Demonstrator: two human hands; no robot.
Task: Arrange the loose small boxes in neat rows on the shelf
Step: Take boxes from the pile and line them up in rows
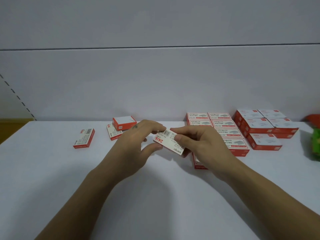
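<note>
A small red-and-white staple box marked 24/6 is held above the white shelf, barcode side up. My left hand pinches its left end and my right hand grips its right end. Behind my right hand, two neat rows of the same boxes run from the back wall forward. One loose box lies flat at the left. Another loose box lies behind my left hand with a thicker red-and-white box resting on it. One more box shows under my right wrist.
A block of larger red-and-white boxes stands at the right near the back wall. Green and red packaging sits at the far right edge. The grey back wall closes the shelf behind.
</note>
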